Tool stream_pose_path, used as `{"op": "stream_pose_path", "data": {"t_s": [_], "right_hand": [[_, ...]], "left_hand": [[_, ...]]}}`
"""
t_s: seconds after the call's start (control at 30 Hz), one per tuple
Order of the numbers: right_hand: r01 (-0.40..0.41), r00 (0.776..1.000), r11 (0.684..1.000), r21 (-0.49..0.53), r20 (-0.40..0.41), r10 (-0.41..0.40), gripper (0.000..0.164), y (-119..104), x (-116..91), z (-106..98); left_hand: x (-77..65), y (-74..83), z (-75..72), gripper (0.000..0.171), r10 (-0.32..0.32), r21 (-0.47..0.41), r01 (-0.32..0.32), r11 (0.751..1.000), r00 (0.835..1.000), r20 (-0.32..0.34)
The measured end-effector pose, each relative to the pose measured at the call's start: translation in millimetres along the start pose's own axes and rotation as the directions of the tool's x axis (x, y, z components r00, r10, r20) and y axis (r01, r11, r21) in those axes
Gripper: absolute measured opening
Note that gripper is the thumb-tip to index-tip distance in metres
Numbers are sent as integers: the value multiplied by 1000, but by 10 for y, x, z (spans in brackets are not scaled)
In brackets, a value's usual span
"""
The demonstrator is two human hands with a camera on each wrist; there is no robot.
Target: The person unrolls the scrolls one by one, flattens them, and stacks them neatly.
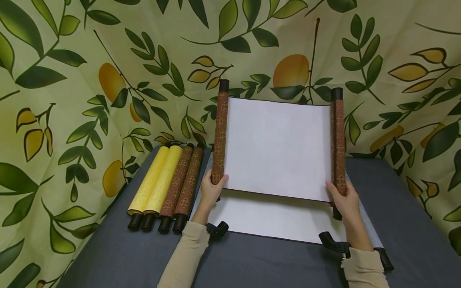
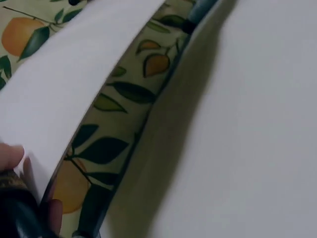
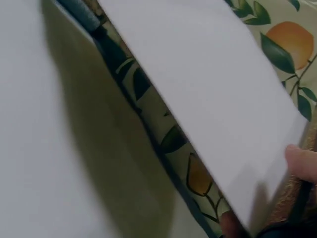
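Both hands hold up a partly unrolled scroll (image 1: 279, 148), its blank white sheet stretched between two brown, gold-patterned rolls with black end knobs. The left hand (image 1: 210, 190) grips the left roll (image 1: 220, 136) near its lower end, thumb at the sheet's edge. On the other side, the right hand (image 1: 347, 202) is wrapped round the right roll (image 1: 339, 148). Under the raised scroll, a second white scroll (image 1: 281, 220) lies spread on the table, with greyish-blue edging; much of it is hidden. In the wrist views, the left thumb (image 2: 10, 156) and right thumb (image 3: 301, 162) press the upper sheet.
Left of the hands, two yellow rolled scrolls (image 1: 158, 180) and two brown rolled scrolls (image 1: 181, 184) lie side by side on the dark grey table (image 1: 266, 266). A leaf-and-fruit patterned cloth (image 1: 144, 104) hangs behind and at the sides. Black wrist mounts (image 1: 217, 229) stick out from the sleeves.
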State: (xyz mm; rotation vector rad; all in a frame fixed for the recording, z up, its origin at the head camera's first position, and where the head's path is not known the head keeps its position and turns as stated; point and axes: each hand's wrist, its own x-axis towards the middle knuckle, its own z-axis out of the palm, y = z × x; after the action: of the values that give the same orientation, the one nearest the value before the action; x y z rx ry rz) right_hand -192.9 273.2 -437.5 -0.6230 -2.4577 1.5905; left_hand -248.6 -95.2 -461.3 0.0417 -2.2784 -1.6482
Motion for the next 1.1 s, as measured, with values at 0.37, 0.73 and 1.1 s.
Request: {"op": "stream_pose_path", "data": {"t_s": [0.37,0.73,1.1], "right_hand": [[-72,997,996,49,-25,73,59,-31,37,38],[30,981,1000,-4,-190,-30,45,56,16,51],[64,973,998,-3,-223,-63,53,32,22,39]], "left_hand": [[-13,44,-16,36,-109,-55,105,993,991,-83],[11,36,-40,21,-14,-57,4,998,985,-170],[30,84,-99,31,-13,-94,-2,996,986,-167]]}}
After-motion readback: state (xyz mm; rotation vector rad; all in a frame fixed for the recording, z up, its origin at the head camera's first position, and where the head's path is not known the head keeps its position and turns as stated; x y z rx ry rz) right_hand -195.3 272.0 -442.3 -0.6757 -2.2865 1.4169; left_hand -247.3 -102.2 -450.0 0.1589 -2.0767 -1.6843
